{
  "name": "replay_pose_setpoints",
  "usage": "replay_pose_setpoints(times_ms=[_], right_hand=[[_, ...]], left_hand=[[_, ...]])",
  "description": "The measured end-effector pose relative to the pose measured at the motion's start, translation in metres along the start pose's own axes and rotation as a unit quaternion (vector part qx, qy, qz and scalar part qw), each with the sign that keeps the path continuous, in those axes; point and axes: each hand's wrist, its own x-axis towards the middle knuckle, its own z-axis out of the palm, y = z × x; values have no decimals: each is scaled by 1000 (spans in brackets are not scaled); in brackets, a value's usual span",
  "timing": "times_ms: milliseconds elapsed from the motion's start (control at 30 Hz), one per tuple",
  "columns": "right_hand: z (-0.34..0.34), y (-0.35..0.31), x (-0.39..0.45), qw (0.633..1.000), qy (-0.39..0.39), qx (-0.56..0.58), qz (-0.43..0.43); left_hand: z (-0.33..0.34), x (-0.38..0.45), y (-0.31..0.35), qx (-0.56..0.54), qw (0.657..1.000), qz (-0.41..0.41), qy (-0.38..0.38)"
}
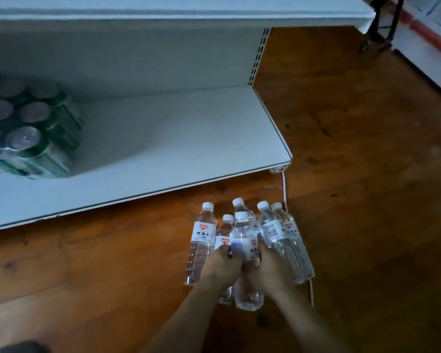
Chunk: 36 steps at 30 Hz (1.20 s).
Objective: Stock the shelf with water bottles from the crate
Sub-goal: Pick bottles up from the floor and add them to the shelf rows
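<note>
Several clear water bottles with white caps and white labels stand bunched on the wooden floor below the front edge of the white shelf [189, 154]. My left hand [220, 266] and my right hand [267, 266] both grip the middle bottle [245, 240] from either side, over its label. One bottle [201, 240] stands just left of my left hand. Two more bottles [283, 238] lean to the right of my right hand. No crate is in view.
A shrink-wrapped pack of green cans [28, 133] fills the shelf's left end. An upper shelf board [163, 11] overhangs it. A white cable [284, 187] runs down from the shelf's right corner past the bottles. A black stand [385, 21] is at the far right.
</note>
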Motion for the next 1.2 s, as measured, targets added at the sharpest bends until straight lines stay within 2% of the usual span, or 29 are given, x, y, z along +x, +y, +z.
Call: replay_pose_setpoints(times_ms=[100, 233, 467, 600, 800, 1133, 1200], right_hand=[[1, 0, -2, 1000, -8, 5, 2], [-14, -13, -14, 999, 0, 4, -41], [-67, -56, -36, 979, 75, 72, -175], [-98, -87, -51, 967, 43, 122, -219], [-140, -139, -85, 950, -2, 131, -282], [-197, -223, -117, 891, 166, 128, -402], [-210, -241, -122, 877, 203, 134, -415]], left_hand=[[1, -3, -4, -61, 998, -10, 5], [-4, -9, -2, -105, 994, -1, 33], [-56, -37, 31, -177, 970, 111, 124], [-93, -62, 56, -210, 951, 175, 146], [-142, -105, 104, -233, 915, 252, 210], [-203, -169, 177, -191, 861, 350, 316], [-215, -181, 191, -178, 853, 374, 318]])
